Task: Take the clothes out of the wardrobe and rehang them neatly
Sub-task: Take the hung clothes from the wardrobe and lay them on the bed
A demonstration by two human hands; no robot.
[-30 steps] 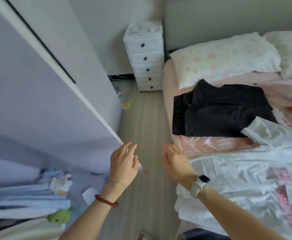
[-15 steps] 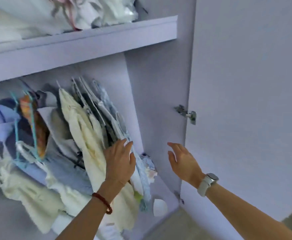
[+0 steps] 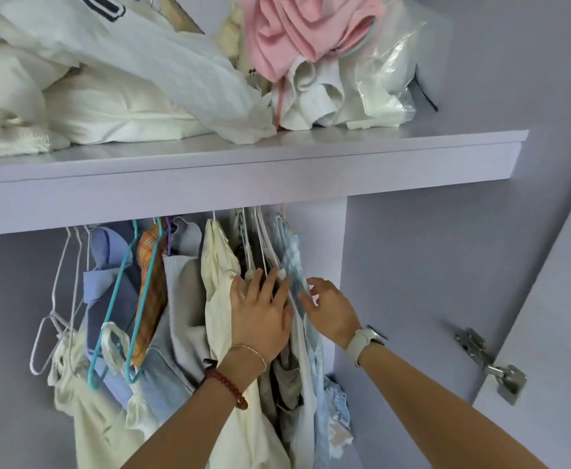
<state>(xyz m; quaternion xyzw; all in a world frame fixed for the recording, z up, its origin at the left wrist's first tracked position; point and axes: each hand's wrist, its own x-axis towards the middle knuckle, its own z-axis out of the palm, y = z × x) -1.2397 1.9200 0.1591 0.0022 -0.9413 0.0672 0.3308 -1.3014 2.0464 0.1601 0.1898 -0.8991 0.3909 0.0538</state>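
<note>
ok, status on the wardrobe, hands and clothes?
Left hand flat on cream garment. Right hand fingers at light blue garment, nothing gripped yet. Clothes packed tight on hangers under the shelf.

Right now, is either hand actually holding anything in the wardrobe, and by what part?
Nothing is gripped. The left hand lies flat against the cream garment, fingers straight. The right hand touches the pale blue garment's edge with relaxed fingers.
</note>
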